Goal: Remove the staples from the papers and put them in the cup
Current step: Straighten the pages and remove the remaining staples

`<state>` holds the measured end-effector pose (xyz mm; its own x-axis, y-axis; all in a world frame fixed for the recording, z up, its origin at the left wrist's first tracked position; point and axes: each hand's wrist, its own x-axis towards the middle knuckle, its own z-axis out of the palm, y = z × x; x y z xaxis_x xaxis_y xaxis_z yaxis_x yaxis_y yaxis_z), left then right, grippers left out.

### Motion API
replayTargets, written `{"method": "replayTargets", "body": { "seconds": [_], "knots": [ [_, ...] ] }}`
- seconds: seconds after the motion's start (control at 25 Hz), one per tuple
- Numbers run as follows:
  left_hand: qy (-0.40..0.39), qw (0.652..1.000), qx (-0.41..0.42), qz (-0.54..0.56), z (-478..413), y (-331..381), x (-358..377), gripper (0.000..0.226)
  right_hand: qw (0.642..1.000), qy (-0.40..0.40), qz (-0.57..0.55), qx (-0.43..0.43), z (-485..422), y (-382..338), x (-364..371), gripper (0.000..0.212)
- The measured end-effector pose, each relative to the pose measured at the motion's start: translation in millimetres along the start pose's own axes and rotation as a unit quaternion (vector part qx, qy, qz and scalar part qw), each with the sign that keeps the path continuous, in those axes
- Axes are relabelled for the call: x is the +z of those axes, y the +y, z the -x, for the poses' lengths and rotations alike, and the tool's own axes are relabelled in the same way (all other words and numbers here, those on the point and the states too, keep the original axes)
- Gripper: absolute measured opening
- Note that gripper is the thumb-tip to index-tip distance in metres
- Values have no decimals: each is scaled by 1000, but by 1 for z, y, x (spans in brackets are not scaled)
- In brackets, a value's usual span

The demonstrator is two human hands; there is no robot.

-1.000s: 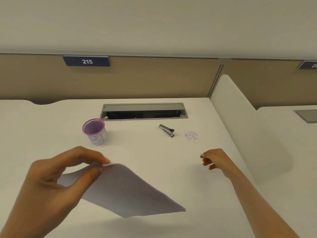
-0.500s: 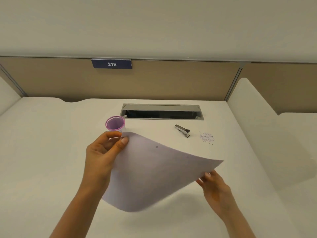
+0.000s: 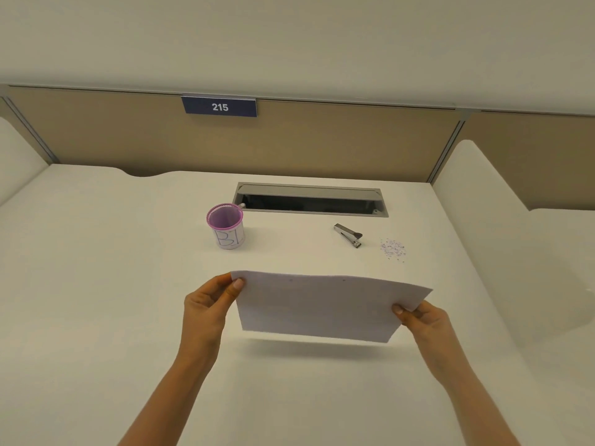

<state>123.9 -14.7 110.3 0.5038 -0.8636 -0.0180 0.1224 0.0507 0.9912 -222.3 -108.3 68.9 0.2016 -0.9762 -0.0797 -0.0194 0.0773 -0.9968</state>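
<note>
I hold a white paper (image 3: 318, 309) flat above the desk between both hands. My left hand (image 3: 209, 304) pinches its far left corner, thumb on top. My right hand (image 3: 421, 320) pinches its right edge. Two small dark marks, perhaps staples, show near the paper's far edge. A pink-rimmed cup (image 3: 225, 226) with blue writing stands upright beyond the paper to the left. A metal staple remover (image 3: 349, 235) lies beyond the paper to the right. A small heap of loose staples (image 3: 392, 249) lies right of the remover.
The white desk (image 3: 96, 284) has a grey cable slot (image 3: 310, 201) at the back. A tan partition with a "215" sign (image 3: 219, 106) stands behind. A white side divider (image 3: 502, 236) rises on the right.
The paper went from hanging in my left hand alone to being held level by both hands. My right hand took hold of its right edge. The camera view shifted left.
</note>
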Motion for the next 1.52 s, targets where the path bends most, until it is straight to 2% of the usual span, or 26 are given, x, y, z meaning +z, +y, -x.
{"method": "replayTargets", "body": {
  "seconds": [0.24, 0.44, 0.68, 0.84, 0.92, 1.0, 1.04, 1.12, 1.2, 1.24, 1.32, 1.44, 1.52],
  "knots": [
    [-25, 996, -68, -47, 20, -36, -8, 24, 996, -16, 35, 78, 17, 31, 11, 27],
    [-23, 998, -47, -46, 11, -34, -10, 23, 997, -7, 44, 60, 13, 24, 10, 27],
    [-22, 994, -49, -99, 1, -28, -8, 20, 994, -5, 70, 79, 9, 25, 12, 22],
    [-59, 986, -56, -142, -15, 4, -6, 17, 997, -16, 34, 70, 2, 7, 12, 34],
    [-60, 985, -77, -142, -20, 20, -2, 14, 994, 50, 94, 26, 2, -2, 19, 50],
    [-40, 986, -96, -128, -26, 33, 2, 11, 956, 152, 232, -93, 9, -13, 30, 65],
    [-29, 987, -106, -119, -28, 39, 3, 13, 920, 150, 310, -185, 17, -15, 39, 70],
    [-19, 986, -130, -99, -32, 47, 3, 19, 827, 55, 451, -332, 35, -8, 66, 81],
    [-21, 984, -152, -87, -32, 51, 4, 22, 755, -18, 531, -385, 47, 2, 97, 87],
    [-24, 983, -160, -87, -31, 52, 5, 22, 743, -16, 547, -385, 46, 3, 107, 86],
    [-23, 980, -180, -85, -29, 55, 9, 20, 749, 19, 548, -371, 33, -7, 119, 87],
    [-25, 978, -196, -63, -28, 60, 8, 16, 758, 32, 501, -417, 17, -24, 118, 63],
    [-41, 981, -184, -49, -27, 63, 7, 14, 763, 22, 466, -448, 13, -34, 114, 59]
  ]
}}
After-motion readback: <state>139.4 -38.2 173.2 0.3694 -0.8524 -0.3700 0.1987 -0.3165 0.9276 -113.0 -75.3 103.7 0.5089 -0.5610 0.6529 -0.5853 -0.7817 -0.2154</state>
